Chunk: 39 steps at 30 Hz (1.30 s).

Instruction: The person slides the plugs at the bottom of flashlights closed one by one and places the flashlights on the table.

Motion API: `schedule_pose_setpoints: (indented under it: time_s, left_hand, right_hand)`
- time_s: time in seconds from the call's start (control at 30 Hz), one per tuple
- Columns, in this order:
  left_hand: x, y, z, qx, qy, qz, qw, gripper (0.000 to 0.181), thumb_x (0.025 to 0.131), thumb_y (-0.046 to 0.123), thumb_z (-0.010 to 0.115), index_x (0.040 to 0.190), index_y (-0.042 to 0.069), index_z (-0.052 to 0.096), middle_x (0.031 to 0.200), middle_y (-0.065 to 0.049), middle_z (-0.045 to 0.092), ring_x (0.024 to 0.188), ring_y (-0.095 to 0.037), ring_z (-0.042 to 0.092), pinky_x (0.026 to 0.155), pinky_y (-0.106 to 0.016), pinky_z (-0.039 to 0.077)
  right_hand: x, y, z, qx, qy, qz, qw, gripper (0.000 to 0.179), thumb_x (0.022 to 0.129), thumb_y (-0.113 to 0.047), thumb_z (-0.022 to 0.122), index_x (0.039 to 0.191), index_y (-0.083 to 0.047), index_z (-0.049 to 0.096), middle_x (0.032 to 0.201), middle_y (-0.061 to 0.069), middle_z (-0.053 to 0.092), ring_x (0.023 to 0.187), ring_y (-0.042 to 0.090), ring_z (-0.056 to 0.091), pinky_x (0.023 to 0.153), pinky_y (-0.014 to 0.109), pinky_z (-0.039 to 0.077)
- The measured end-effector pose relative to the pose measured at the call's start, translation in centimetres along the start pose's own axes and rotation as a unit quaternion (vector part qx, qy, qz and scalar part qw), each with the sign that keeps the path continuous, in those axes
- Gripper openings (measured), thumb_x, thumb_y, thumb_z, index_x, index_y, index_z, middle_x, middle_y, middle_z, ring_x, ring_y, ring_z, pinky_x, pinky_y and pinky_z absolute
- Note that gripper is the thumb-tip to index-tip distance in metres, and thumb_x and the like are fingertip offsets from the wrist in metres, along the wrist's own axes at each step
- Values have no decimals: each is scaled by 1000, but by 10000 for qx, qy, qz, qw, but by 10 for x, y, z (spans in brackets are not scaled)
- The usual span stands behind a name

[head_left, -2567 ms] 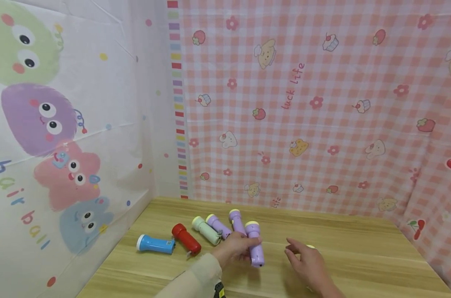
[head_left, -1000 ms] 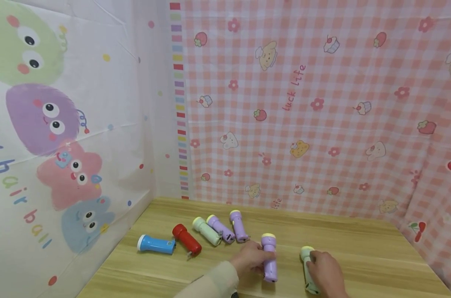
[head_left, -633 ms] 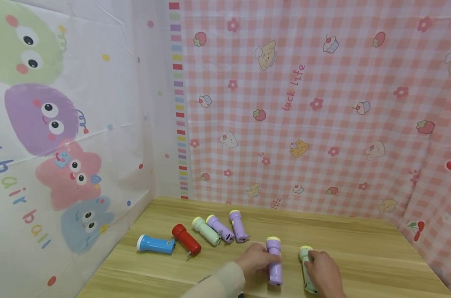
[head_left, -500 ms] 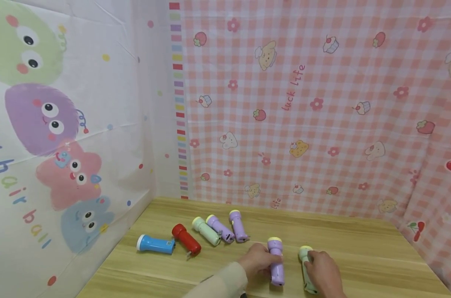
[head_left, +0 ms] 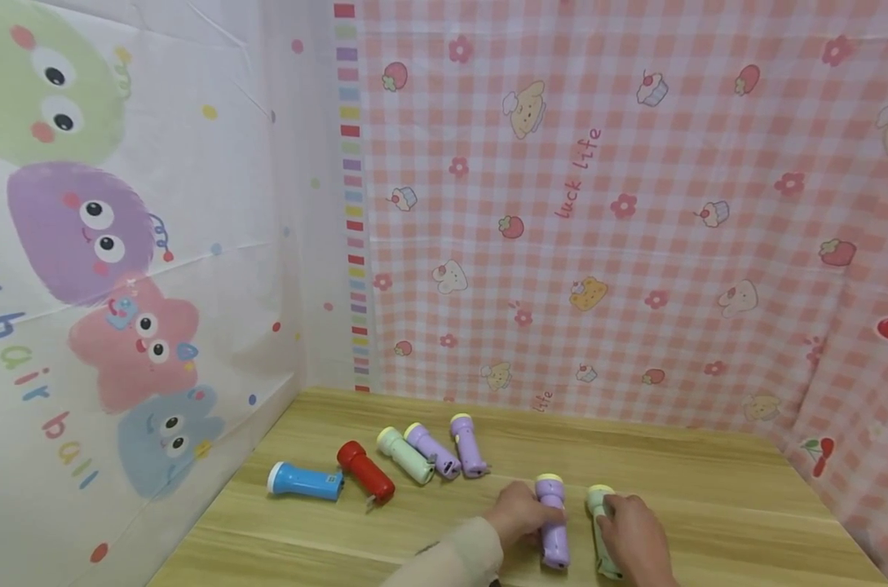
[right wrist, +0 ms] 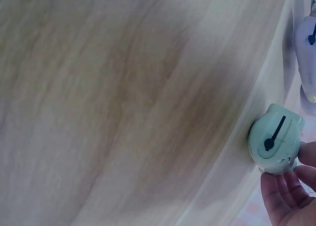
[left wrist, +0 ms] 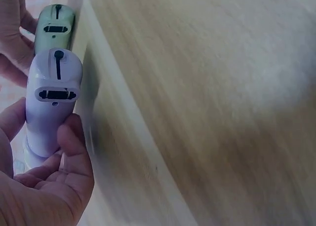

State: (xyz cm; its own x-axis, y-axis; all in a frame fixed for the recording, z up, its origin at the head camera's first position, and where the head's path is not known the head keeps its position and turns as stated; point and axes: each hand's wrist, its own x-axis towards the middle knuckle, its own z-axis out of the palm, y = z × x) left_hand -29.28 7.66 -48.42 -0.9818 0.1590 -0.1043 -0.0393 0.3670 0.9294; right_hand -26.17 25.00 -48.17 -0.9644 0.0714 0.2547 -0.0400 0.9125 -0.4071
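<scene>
My left hand (head_left: 519,515) grips a purple flashlight (head_left: 554,534) with a yellow rim, thumb on one side and fingers curled on the other. In the left wrist view the tail of that purple flashlight (left wrist: 54,97) faces the camera, showing a dark slot. Just to its right in the head view, my right hand (head_left: 638,534) holds a pale green flashlight (head_left: 603,530) by its body, covering part of it. The right wrist view shows the green flashlight's tail (right wrist: 276,139) low at the wooden table, with fingertips (right wrist: 271,184) against its side.
On the wooden table (head_left: 722,505), several flashlights lie to the left: blue (head_left: 307,481), red (head_left: 366,473), pale green (head_left: 405,455), and two purple, one leaning left (head_left: 432,450) and one more upright (head_left: 467,446). A pink checked curtain (head_left: 620,244) stands behind, a white cartoon sheet (head_left: 231,326) at left.
My left hand has carried the purple flashlight right and nearer, away from the other purple ones to beside the green one. My right hand has come down and taken hold of the green flashlight.
</scene>
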Motion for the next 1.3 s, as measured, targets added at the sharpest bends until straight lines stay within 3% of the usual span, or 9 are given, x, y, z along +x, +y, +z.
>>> schedule_pose_setpoints:
  time_s: [0.23, 0.47, 0.83, 1.0, 1.3]
  left_hand:
    - [-3, 3, 10, 62, 73, 151, 9998, 28, 71, 11, 86, 70, 2, 59, 63, -4, 58, 51, -17, 63, 50, -29, 56]
    - [4, 2, 26, 411, 320, 298, 9982, 33, 70, 18, 88, 74, 1, 59, 65, -4, 55, 51, -16, 60, 48, -28, 54]
    - [3, 8, 28, 801, 279, 394, 9956, 31, 72, 22, 86, 70, 2, 63, 67, -3, 57, 58, -14, 55, 55, -24, 50]
    - [5, 8, 29, 639, 292, 375, 9968, 27, 72, 15, 86, 69, 0, 64, 66, -3, 58, 58, -13, 58, 55, -24, 52]
    - [-2, 13, 26, 359, -35, 169, 9992, 19, 79, 7, 79, 71, 0, 64, 63, -4, 60, 55, -17, 64, 53, -27, 56]
  right_hand:
    - [-2, 0, 1, -21, 175, -87, 9998, 25, 82, -7, 72, 104, 7, 70, 86, 19, 64, 84, 38, 64, 73, 56, 52]
    - [-2, -1, -1, -68, 153, -138, 9998, 21, 82, -6, 73, 98, 6, 70, 82, 16, 63, 80, 35, 64, 69, 54, 52]
    - [-1, -2, -2, -93, 85, -108, 9999, 21, 82, -6, 73, 99, 6, 69, 84, 18, 63, 84, 37, 64, 73, 54, 52]
    - [-2, -1, -2, -73, 230, -217, 9995, 12, 81, -5, 73, 90, 1, 68, 79, 14, 60, 79, 34, 62, 67, 53, 51]
    - [-2, 1, 0, -60, 252, -222, 9994, 10, 81, -5, 72, 87, 0, 66, 79, 13, 60, 79, 34, 62, 67, 53, 50]
